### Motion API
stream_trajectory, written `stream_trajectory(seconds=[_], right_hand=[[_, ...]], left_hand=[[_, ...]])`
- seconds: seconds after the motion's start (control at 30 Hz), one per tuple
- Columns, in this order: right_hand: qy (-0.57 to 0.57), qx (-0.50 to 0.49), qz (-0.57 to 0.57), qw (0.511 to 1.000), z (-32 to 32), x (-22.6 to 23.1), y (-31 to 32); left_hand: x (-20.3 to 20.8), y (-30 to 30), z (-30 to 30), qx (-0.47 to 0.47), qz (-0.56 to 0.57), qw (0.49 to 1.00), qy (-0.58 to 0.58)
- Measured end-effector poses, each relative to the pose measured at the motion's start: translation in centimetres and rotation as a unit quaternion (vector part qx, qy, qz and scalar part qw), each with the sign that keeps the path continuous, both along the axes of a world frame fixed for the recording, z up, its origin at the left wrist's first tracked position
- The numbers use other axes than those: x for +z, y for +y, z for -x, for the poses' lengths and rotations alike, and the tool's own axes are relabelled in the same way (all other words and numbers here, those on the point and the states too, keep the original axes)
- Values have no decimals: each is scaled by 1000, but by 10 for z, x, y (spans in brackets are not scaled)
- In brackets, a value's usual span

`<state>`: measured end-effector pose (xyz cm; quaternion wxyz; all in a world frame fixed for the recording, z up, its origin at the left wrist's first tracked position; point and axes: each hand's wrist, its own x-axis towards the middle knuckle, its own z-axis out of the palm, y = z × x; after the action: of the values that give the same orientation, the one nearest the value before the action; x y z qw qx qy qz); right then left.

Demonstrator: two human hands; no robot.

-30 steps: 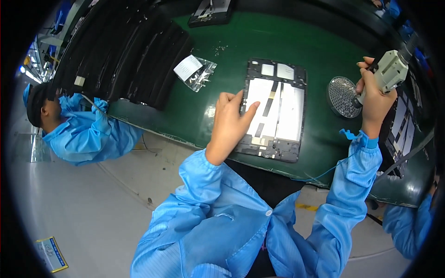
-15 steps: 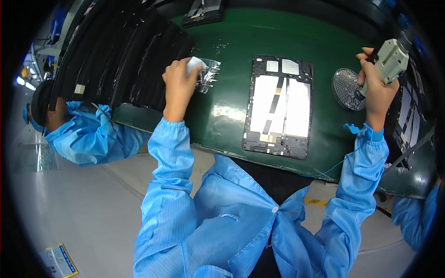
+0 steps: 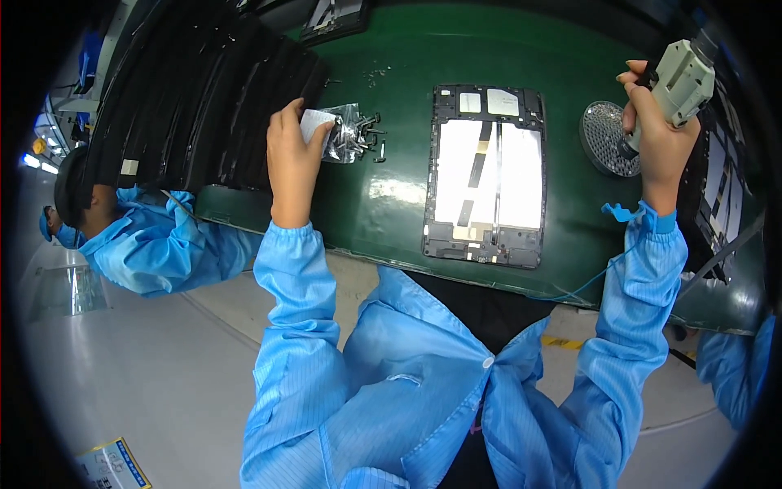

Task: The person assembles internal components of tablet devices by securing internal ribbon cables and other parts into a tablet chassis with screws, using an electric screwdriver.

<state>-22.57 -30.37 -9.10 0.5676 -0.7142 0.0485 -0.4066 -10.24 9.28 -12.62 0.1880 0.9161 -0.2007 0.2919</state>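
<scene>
My left hand [image 3: 295, 163] is closed on the edge of a clear plastic bag [image 3: 346, 134] with a white label, its thumb over the label. Small dark and metallic parts [image 3: 371, 130] lie at the bag's right side, some of them loose on the table. In my right hand [image 3: 664, 155] is a pale grey electric screwdriver [image 3: 683, 81], fingers wrapped round it. Its lower end is over the rim of a round dish [image 3: 599, 114] filled with small shiny pieces. Between my hands lies an opened tablet [image 3: 486, 175] with a white battery area and dark frame.
Black racks [image 3: 208, 98] stand along the left, next to a person in a blue smock [image 3: 167, 244]. More opened tablets [image 3: 721, 187] are at the right edge, others at the back [image 3: 334, 18]. Tiny pieces [image 3: 375, 75] lie scattered. A blue cord [image 3: 590, 285] runs from my right wrist.
My left hand has shifted left and slightly down, and more of the bag and small parts now show beside it. My right hand stays by the dish with the screwdriver.
</scene>
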Motion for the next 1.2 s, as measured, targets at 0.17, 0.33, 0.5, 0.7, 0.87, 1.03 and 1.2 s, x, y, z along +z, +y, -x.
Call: stream_trajectory(seconds=[0.17,0.33,0.5,0.7,0.87,1.03,1.2], right_hand=[[-10,-6,9,1000,3,-3,-3],[-20,-10,3,1000,9,-2,-1],[-25,20,4,999,2,-5,-6],[-95,61,0,994,-5,-24,-35],[-287,352,-139,880,-28,-54,-45],[-34,66,-105,992,-15,-35,-25],[-76,70,-45,994,-22,-46,-54]], left_hand=[[3,-16,43,-110,-39,993,33],[-24,-31,64,-146,24,971,186],[-32,-22,61,-131,-9,985,112],[-20,-46,56,-139,275,919,245],[-19,-91,-4,-218,371,857,283],[-41,-106,-44,-214,402,831,318],[-54,-107,-41,-220,381,827,350]])
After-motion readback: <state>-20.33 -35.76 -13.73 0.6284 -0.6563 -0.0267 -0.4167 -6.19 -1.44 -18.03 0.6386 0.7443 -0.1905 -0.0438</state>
